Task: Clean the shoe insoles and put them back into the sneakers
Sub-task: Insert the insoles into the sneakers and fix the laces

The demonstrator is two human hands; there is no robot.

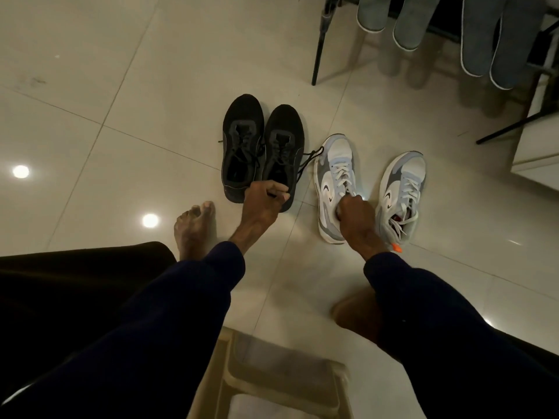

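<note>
Count: two black sneakers (242, 146), side by side and touching; two grey sneakers (402, 189), set apart, toes pointing away from the person; four insoles (413, 22) hanging toe-down on a dark rack (319, 46) at the far side, well apart from all the shoes.

Left hand (263, 201): fingers curled round the heel collar of the black sneaker nearer the grey pair. Right hand (354, 210): clenched on the collar of the nearer grey sneaker (332, 176), at the base of its laces; fingertips hidden under the knuckles.

Surface: glossy pale floor (121, 86) of large tiles, showing two round lamp reflections. A pale stool (281, 379) sits between the person's knees. Two bare feet rest on the tiles.

Markings: each grey sneaker carries a dark curved swoosh on its side. An orange tag (397, 247) shows at the right wrist; any wording is too small to read.
</note>
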